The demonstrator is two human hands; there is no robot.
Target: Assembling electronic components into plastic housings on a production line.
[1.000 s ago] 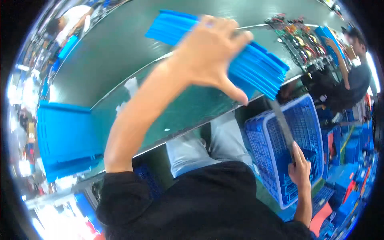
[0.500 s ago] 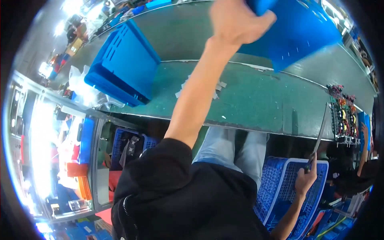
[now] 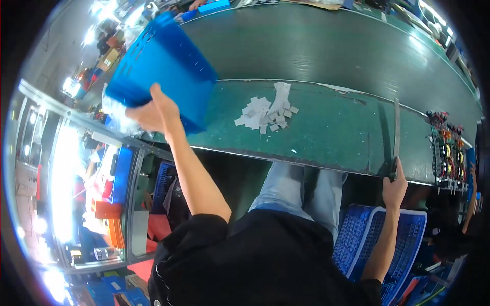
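My left hand [image 3: 158,113] grips the near side of a blue plastic bin [image 3: 178,71], its thumb pointing up along the wall. The bin is tilted and slightly blurred at the left end of the green bench [image 3: 326,132]. Whether a second bin is nested with it, I cannot tell. My right hand [image 3: 394,187] is closed around the dark handle of a long, thin metal blade-like tool [image 3: 397,127]. The tool points away from me over the bench's right part, its shadow beside it. Between my hands lies a loose pile of small whitish-grey pieces [image 3: 255,112].
Several circuit-board assemblies [image 3: 449,150] stand in a rack at the bench's right end. A blue mesh basket [image 3: 377,229] is below my right arm. Clear plastic wrap [image 3: 118,115] lies behind the bin. A metal frame [image 3: 130,204] rises at left. A dark green conveyor-like surface [image 3: 306,46] runs beyond.
My left hand has swung from the far right to the left with a blue plastic item, now at the bin. The pile is uncovered. My right hand has moved up to the bench edge with the tool.
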